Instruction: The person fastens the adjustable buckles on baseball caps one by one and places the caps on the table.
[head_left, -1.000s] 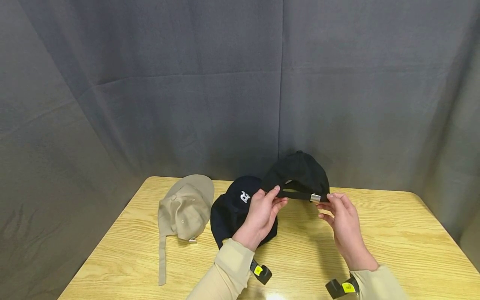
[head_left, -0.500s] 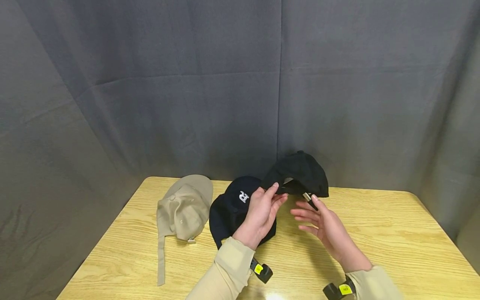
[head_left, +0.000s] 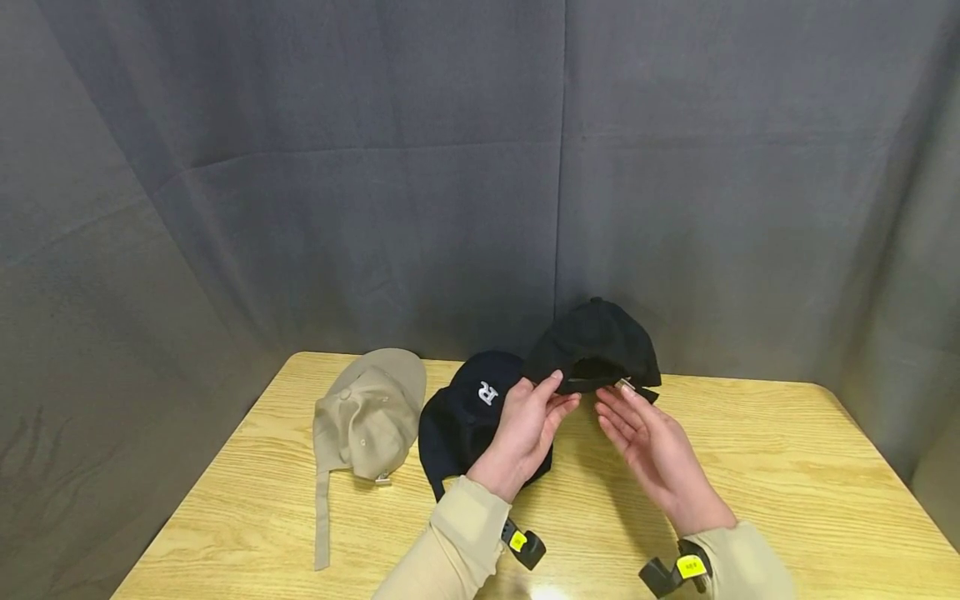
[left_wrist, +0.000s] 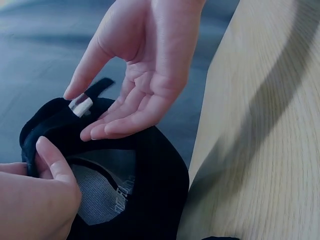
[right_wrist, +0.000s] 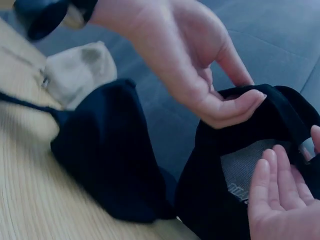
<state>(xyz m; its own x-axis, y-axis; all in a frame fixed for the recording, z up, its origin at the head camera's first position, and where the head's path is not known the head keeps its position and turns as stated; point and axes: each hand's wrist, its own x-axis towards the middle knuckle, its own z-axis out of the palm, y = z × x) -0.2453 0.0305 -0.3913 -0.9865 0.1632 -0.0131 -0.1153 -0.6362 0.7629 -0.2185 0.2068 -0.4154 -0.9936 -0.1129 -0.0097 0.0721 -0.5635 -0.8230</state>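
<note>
A black baseball cap [head_left: 596, 333] is held up above the table, its back opening turned toward me. My left hand [head_left: 519, 433] pinches the left end of its rear strap between thumb and fingers. My right hand [head_left: 663, 458] has its thumb on the metal buckle [head_left: 625, 384] of that strap, with long, nearly straight fingers beneath. In the left wrist view, the strap's free tip [left_wrist: 101, 87] sticks out past the buckle [left_wrist: 81, 105]. Mesh lining and white lettering show inside the cap in both wrist views; its brim is hidden in the head view.
A navy cap [head_left: 465, 417] with a white R lies on the wooden table [head_left: 787, 467], partly behind my left hand. Left of it rests a tan cap [head_left: 371, 425], its loose strap [head_left: 322, 521] hanging toward the front. A grey curtain [head_left: 420, 208] stands behind.
My right hand has left the cap's right side and moved left to the buckle. The strap's right end has swung free, and the buckle has turned. My left hand keeps its hold.
</note>
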